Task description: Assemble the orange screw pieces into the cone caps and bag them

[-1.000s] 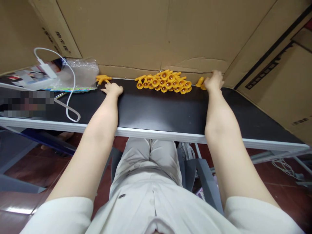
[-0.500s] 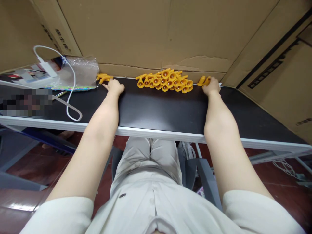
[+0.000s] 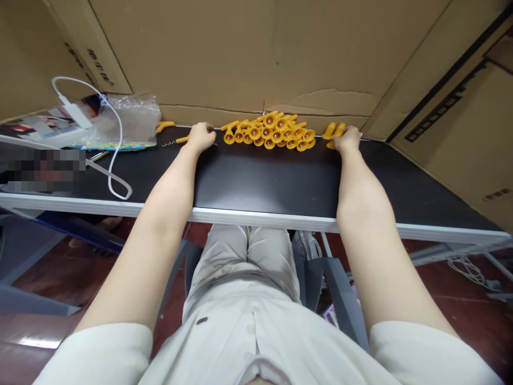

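My left hand (image 3: 201, 137) is over the back of the black table, fingers bent together; what they hold, if anything, is hidden. A yellow ridged stick (image 3: 182, 139) shows just left of it, and small springs (image 3: 169, 143) lie further left. My right hand (image 3: 348, 139) is closed at the back right, with a yellow plastic piece (image 3: 331, 144) jutting from its fingertips. Two more yellow plastic pieces (image 3: 329, 130) stand beside those fingers. Between my hands lies a stacked heap of yellow funnel-ended pieces (image 3: 276, 135), their round cups facing me.
Another yellow piece (image 3: 165, 125) lies at the back left, beside a clear plastic bag (image 3: 132, 120). A white cable (image 3: 120, 155) loops over the table's left part. Cardboard walls (image 3: 224, 53) close off the back and sides. A metal strip (image 3: 260, 218) edges the table's front.
My left hand has moved right, away from the yellow pieces by the bag, uncovering the ridged stick and springs. My right hand has barely shifted; a yellow piece now juts from its fingertips.
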A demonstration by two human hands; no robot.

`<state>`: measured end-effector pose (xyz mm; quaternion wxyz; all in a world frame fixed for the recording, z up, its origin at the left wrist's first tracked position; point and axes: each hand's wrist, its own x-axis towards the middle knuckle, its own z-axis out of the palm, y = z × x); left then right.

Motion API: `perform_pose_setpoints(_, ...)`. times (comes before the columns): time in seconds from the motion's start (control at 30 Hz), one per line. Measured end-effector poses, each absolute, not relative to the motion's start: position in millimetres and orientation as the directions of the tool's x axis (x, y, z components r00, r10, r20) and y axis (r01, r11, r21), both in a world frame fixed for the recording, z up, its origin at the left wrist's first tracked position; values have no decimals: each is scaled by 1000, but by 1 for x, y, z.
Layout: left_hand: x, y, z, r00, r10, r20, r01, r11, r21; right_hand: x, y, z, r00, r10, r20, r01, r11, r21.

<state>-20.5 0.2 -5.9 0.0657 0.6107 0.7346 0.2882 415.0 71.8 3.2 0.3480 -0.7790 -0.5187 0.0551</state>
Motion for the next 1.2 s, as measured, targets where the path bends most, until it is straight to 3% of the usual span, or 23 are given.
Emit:
perform_pose_setpoints(0.13, -27, 5, -10, -254, 922, 293, 832, 54, 552, 418, 73, -2, 440, 858, 265, 758, -196, -623)
perform_pose_setpoints(0.3, -46, 14, -21, -376, 860, 345, 823, 138, 552, 422, 72, -15, 390, 869, 305, 756, -112, -645)
perform_pose_setpoints(0.6, -70, 26, -38, -513, 836, 197, 790, 369, 489, 417, 58, -11, 330, 897, 294, 793, -94, -602)
perform_pose_setpoints(0.93, -56, 7, -31, -430, 891, 149, 752, 262, 604, 414, 50, -7, 321, 904, 283, 799, -98, -594)
perform_pose_setpoints(1.2, -45, 6, -30, -316, 935, 162, 837, 194, 511, 415, 47, -11, 340, 915, 216, 799, -160, -579)
